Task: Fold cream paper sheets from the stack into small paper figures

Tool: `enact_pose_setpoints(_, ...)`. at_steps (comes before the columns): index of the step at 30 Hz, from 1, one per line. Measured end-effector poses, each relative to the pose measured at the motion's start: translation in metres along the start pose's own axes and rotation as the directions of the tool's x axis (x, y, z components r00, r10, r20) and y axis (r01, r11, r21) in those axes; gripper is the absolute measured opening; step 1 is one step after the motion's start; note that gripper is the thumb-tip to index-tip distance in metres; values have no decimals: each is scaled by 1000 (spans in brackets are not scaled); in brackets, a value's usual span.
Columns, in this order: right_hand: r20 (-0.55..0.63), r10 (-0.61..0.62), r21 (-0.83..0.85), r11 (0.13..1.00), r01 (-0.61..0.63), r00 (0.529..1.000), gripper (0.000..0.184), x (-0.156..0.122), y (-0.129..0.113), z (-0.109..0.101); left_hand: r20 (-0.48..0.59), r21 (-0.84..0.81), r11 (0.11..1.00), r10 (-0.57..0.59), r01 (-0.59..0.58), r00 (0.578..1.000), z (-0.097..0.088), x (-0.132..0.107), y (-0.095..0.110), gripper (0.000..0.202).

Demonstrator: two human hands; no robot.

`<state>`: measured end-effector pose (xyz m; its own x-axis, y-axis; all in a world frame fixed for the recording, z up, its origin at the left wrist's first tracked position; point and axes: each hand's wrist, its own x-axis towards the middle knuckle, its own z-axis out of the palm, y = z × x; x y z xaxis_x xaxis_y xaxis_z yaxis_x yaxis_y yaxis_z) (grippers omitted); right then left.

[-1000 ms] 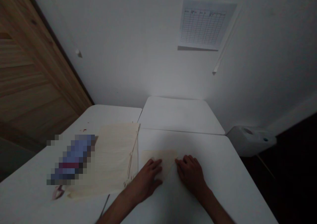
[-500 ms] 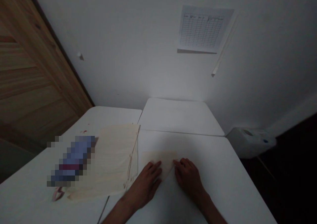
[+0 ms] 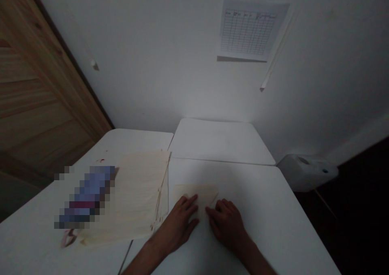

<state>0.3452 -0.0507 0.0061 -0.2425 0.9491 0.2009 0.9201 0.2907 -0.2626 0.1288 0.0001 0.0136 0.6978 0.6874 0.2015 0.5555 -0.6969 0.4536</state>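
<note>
A small folded sheet of cream paper (image 3: 203,190) lies on the white table (image 3: 273,230), its right edge slanting. My left hand (image 3: 184,220) rests on the lower left of this sheet, fingers stretched out and thumb apart, pressing it to the tabletop. At the slanted right edge is my right hand (image 3: 226,222); its index finger points out and touches the paper's lower part, while the other fingers curl in. Left of my hands lies a stack of larger cream paper (image 3: 139,194) with uneven, dark-marked right edges.
A blurred-out blue item (image 3: 91,194) lies across the stack's left side, with a pinkish loop (image 3: 69,237) below it. A printed table sheet (image 3: 251,30) hangs on the wall. A whitish plastic container (image 3: 306,171) stands beyond the table's right edge; a wooden door (image 3: 45,88) is at left.
My right index finger has slid down and left along the sheet's slanted edge, away from the upper right corner. My left hand stays nearly in place. The view has tilted slightly.
</note>
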Motion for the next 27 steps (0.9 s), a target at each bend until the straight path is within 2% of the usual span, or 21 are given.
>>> enact_pose_setpoints(7, -67, 156, -98, 982, -162, 985, 25, 13, 25, -3, 0, 17, 1000, -5, 5, 1000, 2, 0, 1, 27)
enact_pose_setpoints(14, -176, 163, -154, 970, -190, 971, 19, 18, 24, -1, -31, 33, 999, 21, -20, 999, 1, -2, 2, 26)
enact_pose_setpoints(18, -229, 95, -125, 984, -126, 969, 15, 25, 13, 5, -27, 56, 998, 35, -33, 999, 2, 0, 0, 27)
enact_pose_setpoints(21, -195, -38, -55, 998, 28, 980, 13, 32, 3, 9, -53, 71, 997, 39, -35, 998, 6, 1, 0, 27)
enact_pose_setpoints(23, -165, -84, -17, 996, 83, 983, 13, 35, -2, 10, -78, 78, 997, 30, -23, 996, 9, 1, 0, 26)
enact_pose_setpoints(27, -92, -42, -16, 999, 41, 995, 19, 38, -8, 5, -99, 130, 991, -8, 21, 995, 14, -2, 0, 27)
